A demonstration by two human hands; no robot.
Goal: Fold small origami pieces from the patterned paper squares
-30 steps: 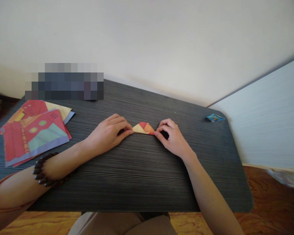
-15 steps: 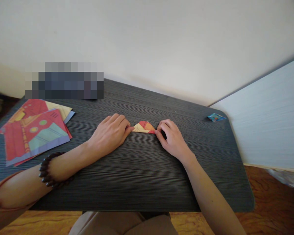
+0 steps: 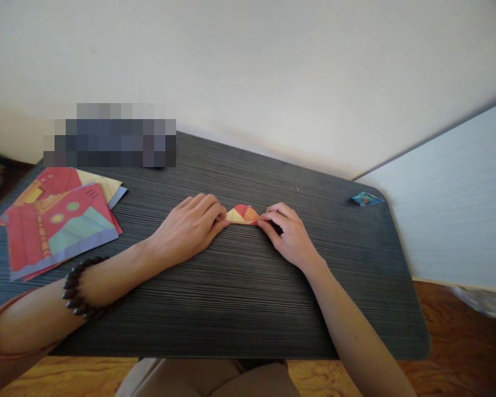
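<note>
head view | from above the lap (image 3: 206,379) | faces forward-down | table (image 3: 240,309) close, wall (image 3: 273,71) beyond

No text, brand or number can be read. At nine o'clock, a flat red, teal and lavender printed paper sheet (image 3: 66,231) bears three short dark parallel strokes (image 3: 92,193), not legible as letters. The print on the red, orange and cream folded paper (image 3: 242,214) at the centre, and on the blue pointed folded paper (image 3: 367,199) at three o'clock, is too small to read. A dark pixelated block (image 3: 111,138) at ten o'clock is illegible.
</note>
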